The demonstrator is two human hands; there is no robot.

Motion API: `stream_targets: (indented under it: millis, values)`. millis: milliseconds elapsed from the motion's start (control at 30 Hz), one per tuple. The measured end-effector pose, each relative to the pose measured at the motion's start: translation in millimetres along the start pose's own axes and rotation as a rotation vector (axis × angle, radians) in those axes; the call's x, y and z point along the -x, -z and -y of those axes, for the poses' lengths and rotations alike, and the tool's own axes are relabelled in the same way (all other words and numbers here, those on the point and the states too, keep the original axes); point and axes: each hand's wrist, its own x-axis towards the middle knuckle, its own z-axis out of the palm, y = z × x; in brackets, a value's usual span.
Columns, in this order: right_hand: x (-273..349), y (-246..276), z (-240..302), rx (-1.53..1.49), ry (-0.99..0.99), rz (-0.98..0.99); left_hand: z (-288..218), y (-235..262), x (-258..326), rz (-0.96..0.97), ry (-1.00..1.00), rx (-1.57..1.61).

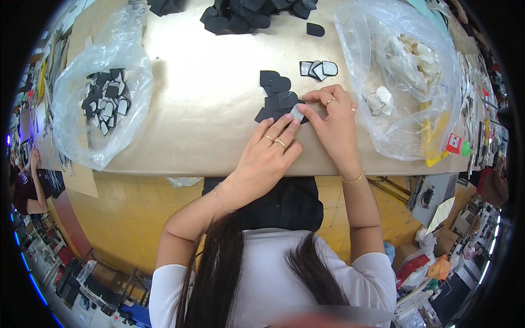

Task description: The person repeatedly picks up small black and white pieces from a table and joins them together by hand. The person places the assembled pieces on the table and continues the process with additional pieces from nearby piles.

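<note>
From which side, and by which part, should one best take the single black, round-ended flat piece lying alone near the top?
Probably by its two long edges, thumb against finger, coming from the person's side: the black, round-ended piece lies flat, with heaped black pieces beyond and leftward.

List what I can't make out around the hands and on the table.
All in the head view:
Full outline of the white piece: partly covered by the left hand and right hand.
Far end of the big black pile: cut off by the top edge.
Count of small pieces in the left plastic bag: they overlap, hiding one another.
</note>
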Motion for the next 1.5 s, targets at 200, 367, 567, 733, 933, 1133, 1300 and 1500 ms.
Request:
stream_targets:
  millis: [200, 367, 567, 733, 933, 1133, 1300, 1500]
  values:
    - [0.0, 0.1, -1.4, -0.102, -0.085, 0.043, 0.8, 0.0, 2.3, 0.010, 0.022, 0.026]
    - [9.4, -1.2, 5.5, 0.004, 0.083, -0.005, 3.9, -2.4, 5.6, -0.002, 0.050, 0.136]
    - [8.1, 8.5, 6.2, -0.368, -0.246, 0.125, 4.7, -3.7, 9.4, -0.040, 0.077, 0.243]
    - [-14.2, 24.3, 0.7, -0.566, -0.361, -0.070, 5.4, -2.5, 7.1, -0.001, 0.056, 0.200]
    - [-0.3, 84.4, -12.2, -0.562, -0.379, -0.145, 1.9, -1.6, 5.7, 0.019, 0.047, 0.128]
    - [11.6, 123.2, -60.9, 0.097, -0.349, -0.233, 2.0, 5.6, 7.6, 0.065, 0.061, 0.060]
    - [19.6, 109.7, -79.3, -0.047, -0.459, -0.227, -3.3, 18.4, 13.7, 0.106, 0.094, 0.114]
    - [15.6, 105.2, -79.2, -0.051, -0.557, -0.199, -11.2, 20.7, 25.0, 0.053, 0.189, 0.380]
